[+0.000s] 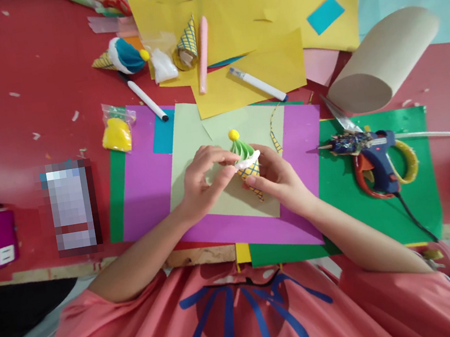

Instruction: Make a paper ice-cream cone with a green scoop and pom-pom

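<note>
We hold a paper ice-cream cone [248,166] between both hands over a pale green sheet [189,134] — our left hand [204,183] pinches its white rim, our right hand [277,177] grips the yellow cone. A glue gun [371,159] lies to the right.

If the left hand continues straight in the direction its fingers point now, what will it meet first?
The left hand points rightwards, its fingertips already at the white rim of the small paper ice-cream cone with green swirl and yellow ball. It would press into that cone first, then probably the right hand holding it.
</note>
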Available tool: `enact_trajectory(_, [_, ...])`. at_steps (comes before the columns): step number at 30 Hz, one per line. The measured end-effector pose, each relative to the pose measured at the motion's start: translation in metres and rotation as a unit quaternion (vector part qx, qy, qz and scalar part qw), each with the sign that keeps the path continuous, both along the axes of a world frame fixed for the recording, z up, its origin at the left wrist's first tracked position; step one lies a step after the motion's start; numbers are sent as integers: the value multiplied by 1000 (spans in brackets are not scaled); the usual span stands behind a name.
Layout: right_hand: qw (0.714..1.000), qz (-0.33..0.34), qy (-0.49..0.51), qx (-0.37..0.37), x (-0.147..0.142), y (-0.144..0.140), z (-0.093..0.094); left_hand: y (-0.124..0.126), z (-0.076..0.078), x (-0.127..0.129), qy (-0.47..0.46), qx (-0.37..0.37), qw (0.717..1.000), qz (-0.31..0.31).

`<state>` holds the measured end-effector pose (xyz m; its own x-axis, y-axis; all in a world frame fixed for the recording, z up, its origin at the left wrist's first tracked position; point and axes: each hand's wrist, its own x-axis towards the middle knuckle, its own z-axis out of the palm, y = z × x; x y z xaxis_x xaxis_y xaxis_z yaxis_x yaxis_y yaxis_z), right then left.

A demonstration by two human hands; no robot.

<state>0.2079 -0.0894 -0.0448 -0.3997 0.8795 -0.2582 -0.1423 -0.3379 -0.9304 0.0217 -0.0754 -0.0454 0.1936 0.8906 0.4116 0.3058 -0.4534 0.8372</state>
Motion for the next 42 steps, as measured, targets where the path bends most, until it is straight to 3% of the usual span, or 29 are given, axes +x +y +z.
enact_trajectory(5, [991,-24,-110,70,0,-4,-8,0,2,-1,105,118,987,31])
enact_trajectory(9, [979,-44,-172,102,0,-7,-9,-1,2,0,113,134,984,39])
enact_trajectory(14, [987,-43,-127,90,-2,-6,-5,-1,2,1,74,123,988,55])
enact_trajectory(21, [999,-25,-3,-30,-4,0,-2,0,-1,-1,39,100,994,28])
enact_trajectory(25, [997,-32,47,-58,-2,3,0,2,-4,-2,-20,47,997,52])
enact_trajectory(31, [994,-46,63,-74,-1,4,-1,4,1,2,20,-42,997,63])
enact_trajectory(42, [998,-24,26,-51,-4,0,6,-3,6,6,87,64,994,-1])
